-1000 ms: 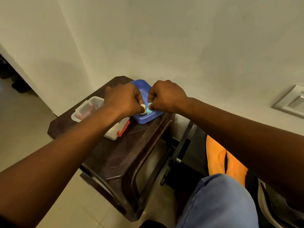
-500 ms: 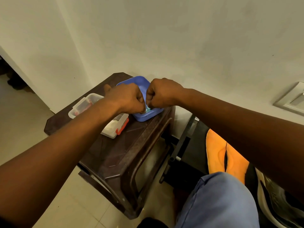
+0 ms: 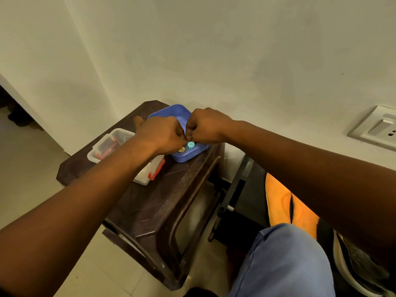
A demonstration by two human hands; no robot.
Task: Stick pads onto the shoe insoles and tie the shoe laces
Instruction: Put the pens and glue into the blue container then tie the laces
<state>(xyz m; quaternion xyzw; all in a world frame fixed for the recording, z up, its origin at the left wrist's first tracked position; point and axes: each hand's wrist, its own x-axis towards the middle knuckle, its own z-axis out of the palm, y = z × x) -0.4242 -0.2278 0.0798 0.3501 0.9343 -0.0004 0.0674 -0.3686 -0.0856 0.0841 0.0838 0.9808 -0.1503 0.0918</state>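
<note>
Dark brown moulded plastic forms the stool [image 3: 150, 202], the largest thing in the working area, set against a pale wall. To the person's right, low on the floor, two orange insoles [image 3: 287, 202] are seen lying side by side, their long axes running away from the viewer, with a dark shoe [image 3: 362, 273] nearer the lower right corner; laces cannot be made out. On the stool top a clear plastic box [image 3: 111, 144] with red clasps is partly covered by the left forearm, and just beside it, at the far right corner of the stool, a blue tray [image 3: 184, 156] is placed. Over that tray the left hand [image 3: 160, 136] and the right hand [image 3: 205, 125] are brought knuckle to knuckle, both with fingers curled tightly inward. What is pinched between them cannot be told, since the fingertips are hidden; a pad being peeled is judged likely. Directly below the meeting fingers, inside the tray's near edge, a small teal round piece [image 3: 191, 144] and a cream round piece [image 3: 181, 149] are visible, seemingly not gripped. The insoles are well apart from both hands, down and to the right, so the right hand is judged the nearer for carrying a pad across.
</note>
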